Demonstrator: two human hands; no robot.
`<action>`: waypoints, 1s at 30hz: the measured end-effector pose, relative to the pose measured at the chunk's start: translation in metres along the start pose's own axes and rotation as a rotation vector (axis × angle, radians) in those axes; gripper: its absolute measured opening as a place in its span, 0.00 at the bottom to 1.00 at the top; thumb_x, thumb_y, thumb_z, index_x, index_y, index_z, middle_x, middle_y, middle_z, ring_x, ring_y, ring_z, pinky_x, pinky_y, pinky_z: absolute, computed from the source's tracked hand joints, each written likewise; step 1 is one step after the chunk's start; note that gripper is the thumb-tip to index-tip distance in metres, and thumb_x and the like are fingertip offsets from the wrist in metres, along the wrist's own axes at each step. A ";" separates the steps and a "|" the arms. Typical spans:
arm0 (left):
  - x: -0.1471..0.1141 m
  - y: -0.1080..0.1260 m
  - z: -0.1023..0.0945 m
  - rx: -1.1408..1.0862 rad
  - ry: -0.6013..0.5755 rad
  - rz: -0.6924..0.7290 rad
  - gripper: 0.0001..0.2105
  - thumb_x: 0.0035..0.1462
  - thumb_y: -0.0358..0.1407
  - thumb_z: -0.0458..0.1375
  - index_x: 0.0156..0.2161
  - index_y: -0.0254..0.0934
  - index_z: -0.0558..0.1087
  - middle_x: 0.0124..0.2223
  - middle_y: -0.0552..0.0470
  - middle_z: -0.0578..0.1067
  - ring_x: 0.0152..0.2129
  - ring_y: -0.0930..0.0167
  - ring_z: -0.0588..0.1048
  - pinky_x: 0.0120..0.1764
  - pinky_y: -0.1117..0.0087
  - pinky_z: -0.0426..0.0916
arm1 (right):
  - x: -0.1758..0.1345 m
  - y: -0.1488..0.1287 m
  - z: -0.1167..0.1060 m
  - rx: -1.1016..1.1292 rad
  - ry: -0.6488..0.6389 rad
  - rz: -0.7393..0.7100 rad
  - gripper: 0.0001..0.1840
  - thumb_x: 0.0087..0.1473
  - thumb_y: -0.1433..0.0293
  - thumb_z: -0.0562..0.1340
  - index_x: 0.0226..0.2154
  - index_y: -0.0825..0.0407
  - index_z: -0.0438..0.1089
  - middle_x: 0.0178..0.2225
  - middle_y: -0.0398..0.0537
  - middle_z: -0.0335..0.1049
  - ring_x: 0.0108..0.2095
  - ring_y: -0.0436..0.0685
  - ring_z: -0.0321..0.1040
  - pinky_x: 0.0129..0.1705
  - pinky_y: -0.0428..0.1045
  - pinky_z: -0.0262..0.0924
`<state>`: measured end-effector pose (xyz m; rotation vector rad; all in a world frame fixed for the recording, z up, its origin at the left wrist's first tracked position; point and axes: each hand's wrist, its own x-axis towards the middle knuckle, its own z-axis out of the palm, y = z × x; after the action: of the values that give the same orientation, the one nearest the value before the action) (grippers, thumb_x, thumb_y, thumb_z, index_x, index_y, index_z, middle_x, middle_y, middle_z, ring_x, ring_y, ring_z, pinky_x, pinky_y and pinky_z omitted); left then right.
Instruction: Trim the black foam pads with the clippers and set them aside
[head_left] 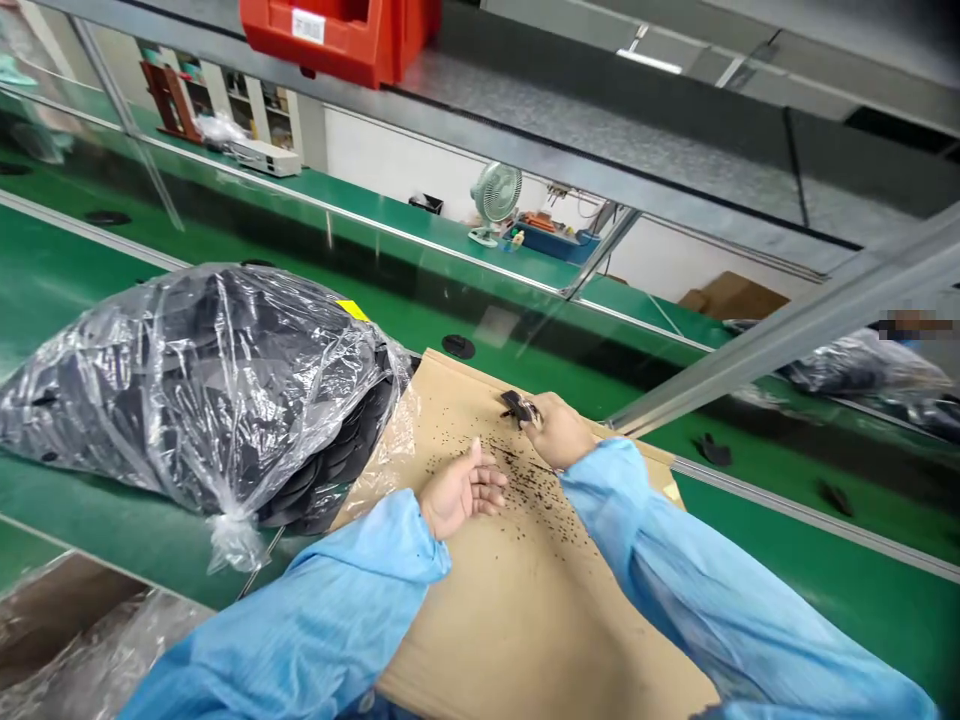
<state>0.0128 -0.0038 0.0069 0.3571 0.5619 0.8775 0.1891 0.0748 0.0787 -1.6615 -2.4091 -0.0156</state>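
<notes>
My right hand (561, 430) is closed around a small dark piece (517, 408) near the far edge of a brown cardboard sheet (480, 610). What kind of part it is I cannot make out. My left hand (463, 492) is held palm up with its fingers apart, nothing in it, a little left of and nearer than the right. Many tiny black bits (536, 490) lie scattered over the cardboard between and below both hands. Left of the cardboard rests a big clear plastic bag (187, 370) full of flat black pieces (337, 460).
A green bench (840, 620) runs beneath, with dark parts (712, 450) lying on it at right. A slanting metal post (750, 350) rises beyond my right hand. Overhead is a shelf (570, 130) bearing a red bin (337, 35). An open box (60, 620) stands at lower left.
</notes>
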 end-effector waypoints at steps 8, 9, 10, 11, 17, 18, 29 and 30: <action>0.000 0.001 0.000 -0.004 0.013 0.010 0.24 0.55 0.54 0.53 0.41 0.32 0.66 0.31 0.48 0.74 0.19 0.74 0.73 0.22 0.73 0.65 | 0.023 0.017 0.042 -0.249 -0.196 -0.287 0.27 0.48 0.82 0.54 0.51 0.55 0.66 0.55 0.56 0.62 0.49 0.59 0.65 0.51 0.52 0.59; 0.000 0.001 0.000 -0.009 0.011 0.007 0.24 0.55 0.55 0.53 0.41 0.32 0.66 0.31 0.48 0.74 0.19 0.74 0.73 0.22 0.73 0.65 | 0.024 0.017 0.045 -0.264 -0.221 -0.304 0.25 0.48 0.82 0.54 0.50 0.55 0.67 0.52 0.55 0.66 0.48 0.60 0.65 0.50 0.52 0.59; 0.001 0.001 -0.001 -0.014 0.009 0.005 0.25 0.54 0.55 0.53 0.41 0.31 0.66 0.31 0.48 0.74 0.19 0.74 0.73 0.22 0.73 0.65 | 0.026 0.017 0.048 -0.274 -0.238 -0.319 0.23 0.49 0.82 0.54 0.48 0.55 0.68 0.48 0.55 0.69 0.47 0.60 0.66 0.50 0.52 0.58; 0.002 0.001 -0.001 -0.020 0.008 0.005 0.25 0.54 0.55 0.53 0.41 0.31 0.66 0.31 0.48 0.74 0.19 0.73 0.73 0.22 0.73 0.65 | 0.027 0.017 0.050 -0.279 -0.247 -0.331 0.22 0.49 0.81 0.54 0.47 0.55 0.69 0.44 0.55 0.71 0.46 0.60 0.66 0.50 0.52 0.58; 0.006 0.004 -0.001 -0.077 0.061 0.002 0.27 0.54 0.58 0.50 0.40 0.33 0.63 0.29 0.49 0.74 0.18 0.73 0.72 0.22 0.73 0.65 | 0.019 0.006 0.043 -0.111 -0.121 -0.244 0.19 0.52 0.78 0.52 0.46 0.54 0.68 0.42 0.55 0.72 0.44 0.61 0.68 0.47 0.53 0.61; 0.006 0.005 -0.001 -0.104 0.088 0.000 0.27 0.54 0.59 0.49 0.41 0.33 0.63 0.29 0.48 0.74 0.18 0.72 0.72 0.22 0.72 0.65 | 0.015 0.000 0.038 -0.023 -0.062 -0.214 0.18 0.54 0.75 0.52 0.46 0.54 0.68 0.42 0.55 0.72 0.43 0.61 0.68 0.46 0.54 0.62; 0.008 0.002 -0.003 -0.230 -0.036 -0.005 0.13 0.56 0.42 0.55 0.34 0.31 0.70 0.23 0.52 0.69 0.18 0.73 0.70 0.21 0.73 0.63 | -0.004 -0.101 -0.022 0.820 -0.283 -0.190 0.17 0.51 0.60 0.62 0.41 0.52 0.67 0.33 0.48 0.70 0.34 0.56 0.67 0.39 0.52 0.63; 0.011 0.000 -0.003 -0.215 -0.028 -0.001 0.11 0.56 0.39 0.56 0.34 0.30 0.70 0.24 0.51 0.69 0.19 0.73 0.70 0.22 0.73 0.65 | 0.000 -0.111 -0.022 0.866 -0.247 -0.139 0.17 0.50 0.60 0.63 0.40 0.52 0.67 0.31 0.46 0.68 0.32 0.55 0.66 0.36 0.51 0.62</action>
<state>0.0167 0.0051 0.0013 0.1735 0.4371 0.9215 0.0898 0.0320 0.1123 -1.1193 -2.1620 1.0910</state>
